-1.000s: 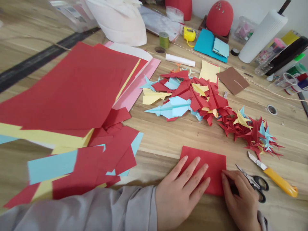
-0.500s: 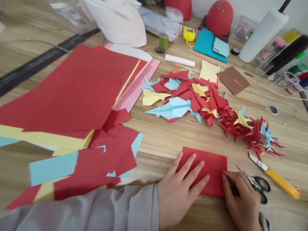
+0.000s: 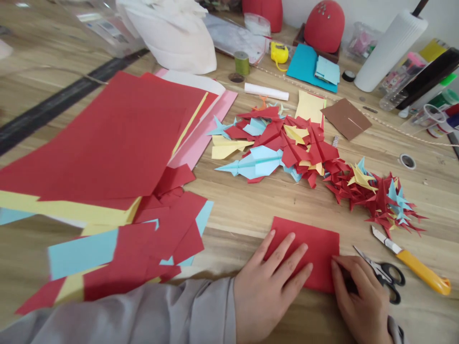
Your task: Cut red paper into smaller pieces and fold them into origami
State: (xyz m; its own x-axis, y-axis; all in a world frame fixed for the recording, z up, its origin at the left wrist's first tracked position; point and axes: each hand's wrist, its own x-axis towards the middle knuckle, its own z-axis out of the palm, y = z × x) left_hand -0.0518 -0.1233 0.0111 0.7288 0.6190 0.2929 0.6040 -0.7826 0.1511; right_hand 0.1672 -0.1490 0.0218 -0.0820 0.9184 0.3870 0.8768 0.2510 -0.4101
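Observation:
A red sheet of paper [image 3: 322,248], apparently folded, lies flat on the wooden table in front of me. My left hand [image 3: 270,282] rests on its left part, palm down with fingers spread. At the lower right edge of the sheet, my right hand [image 3: 360,291] is curled, its thumb and forefinger closed at the paper's edge. The other right fingers are tucked under, so their grip is hidden. Black-handled scissors [image 3: 389,277] lie close beside the right hand, partly behind it. Farther right is a cutter knife [image 3: 419,267] with a yellow handle.
Folded paper planes [image 3: 265,160] and small folded pieces [image 3: 380,198] are heaped beyond my hands. Large red sheets [image 3: 114,138] and cut paper pieces [image 3: 143,243] lie at left. Along the back stand a white roll [image 3: 390,50], a tape measure [image 3: 278,52] and a thread spool [image 3: 241,63].
The camera view has shifted slightly. Both hands keep nearly the same pose on the red paper, the left fingers only marginally lower on it.

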